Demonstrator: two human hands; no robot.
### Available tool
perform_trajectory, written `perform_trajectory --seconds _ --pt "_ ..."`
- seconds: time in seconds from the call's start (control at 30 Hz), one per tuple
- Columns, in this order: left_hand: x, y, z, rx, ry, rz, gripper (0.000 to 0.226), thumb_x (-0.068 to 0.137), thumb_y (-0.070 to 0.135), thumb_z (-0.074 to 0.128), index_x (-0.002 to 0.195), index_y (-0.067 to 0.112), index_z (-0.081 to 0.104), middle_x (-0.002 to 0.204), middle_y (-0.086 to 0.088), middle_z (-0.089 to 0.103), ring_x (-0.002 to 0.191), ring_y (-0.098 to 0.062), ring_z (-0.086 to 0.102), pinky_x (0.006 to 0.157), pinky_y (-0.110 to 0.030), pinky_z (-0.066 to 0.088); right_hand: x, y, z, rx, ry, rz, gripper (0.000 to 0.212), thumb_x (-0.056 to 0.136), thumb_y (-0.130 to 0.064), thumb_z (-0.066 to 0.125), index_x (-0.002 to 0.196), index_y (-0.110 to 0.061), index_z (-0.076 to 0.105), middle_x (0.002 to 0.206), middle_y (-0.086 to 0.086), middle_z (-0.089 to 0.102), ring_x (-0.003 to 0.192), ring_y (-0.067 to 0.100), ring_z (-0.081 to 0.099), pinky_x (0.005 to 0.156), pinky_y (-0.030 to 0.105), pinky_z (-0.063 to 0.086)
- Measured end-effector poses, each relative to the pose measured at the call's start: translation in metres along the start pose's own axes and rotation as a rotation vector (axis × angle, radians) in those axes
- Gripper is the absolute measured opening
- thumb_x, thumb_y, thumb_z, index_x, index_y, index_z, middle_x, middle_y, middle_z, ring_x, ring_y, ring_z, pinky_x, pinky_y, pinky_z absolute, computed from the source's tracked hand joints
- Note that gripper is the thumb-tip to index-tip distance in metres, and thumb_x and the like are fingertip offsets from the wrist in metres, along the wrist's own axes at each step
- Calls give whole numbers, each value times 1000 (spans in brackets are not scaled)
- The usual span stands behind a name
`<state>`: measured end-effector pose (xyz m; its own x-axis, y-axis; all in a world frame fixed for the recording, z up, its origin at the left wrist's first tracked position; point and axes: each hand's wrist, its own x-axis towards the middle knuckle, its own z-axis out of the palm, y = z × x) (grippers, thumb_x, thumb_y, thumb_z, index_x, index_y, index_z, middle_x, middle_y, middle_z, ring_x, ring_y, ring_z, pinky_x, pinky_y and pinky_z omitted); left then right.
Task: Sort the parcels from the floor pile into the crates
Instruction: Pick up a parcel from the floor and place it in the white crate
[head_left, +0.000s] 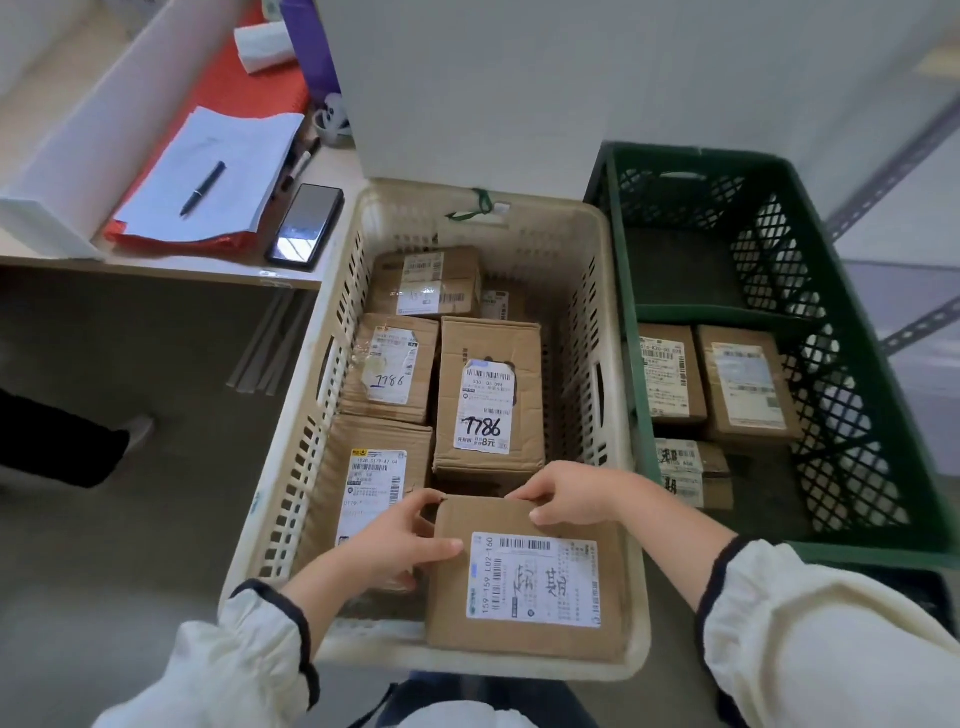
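A brown cardboard parcel (530, 618) with a white shipping label lies over the near right corner of the beige crate (618, 332). My left hand (395, 540) holds its left edge, thumb on top. At its far edge my right hand (566, 493) grips with curled fingers. Inside the beige crate lie several labelled parcels, two marked 1786 (488, 395). To the right stands the green crate (852, 291); in its near section are three parcels (743, 384).
A desk (208, 270) at the left carries papers with a pen (203, 188), a red folder and a black phone (306, 224). A white panel (467, 88) stands behind the crates. Someone's dark trouser leg and shoe (78, 441) are on the floor at left.
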<state>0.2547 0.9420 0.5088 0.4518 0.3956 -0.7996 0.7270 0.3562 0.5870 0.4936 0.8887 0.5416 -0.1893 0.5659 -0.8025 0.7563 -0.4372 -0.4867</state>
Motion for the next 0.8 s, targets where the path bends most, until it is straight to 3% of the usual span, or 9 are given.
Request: perform_trajectory --seconds 0.2,0.3,0.5,0.57,0.67,0.8 --pt "28 -11 -5 -63 121 0 52 80 30 74 121 34 42 103 3 62 89 -13 63 61 -27 55 40 5 15 127 40 16 39 93 -20 51 130 -32 55 124 -9 62 108 10 56 99 30 41" --pt "44 -16 -5 -49 159 -1 42 82 30 71 118 26 50 100 0 65 86 -16 66 60 -28 56 60 11 25 254 126 50 36 94 -14 47 125 -27 61 121 -4 65 107 13 58 97 28 44" --pt "63 -17 7 113 378 -19 25 82 28 72 100 27 54 87 5 61 75 -11 61 50 -23 52 95 4 40 241 233 82 33 95 -12 47 122 -22 64 116 1 67 103 17 62 93 29 50" --pt "66 -21 7 248 438 1 23 81 29 73 98 23 59 85 6 62 72 -6 57 53 -19 46 102 2 46 199 279 93 31 94 -15 50 120 -24 65 115 0 68 100 16 63 90 30 51" --pt "70 -28 9 407 485 23 26 80 28 73 101 18 63 85 4 61 77 -12 57 65 -24 45 107 3 60 161 337 131 30 93 -21 52 118 -29 65 113 -5 69 96 16 64 82 28 52" --pt "74 -28 13 462 493 35 23 81 28 71 97 15 61 92 -2 65 84 -19 58 73 -29 48 111 8 69 172 417 158 29 93 -23 54 118 -28 66 120 -6 66 107 17 61 91 29 49"
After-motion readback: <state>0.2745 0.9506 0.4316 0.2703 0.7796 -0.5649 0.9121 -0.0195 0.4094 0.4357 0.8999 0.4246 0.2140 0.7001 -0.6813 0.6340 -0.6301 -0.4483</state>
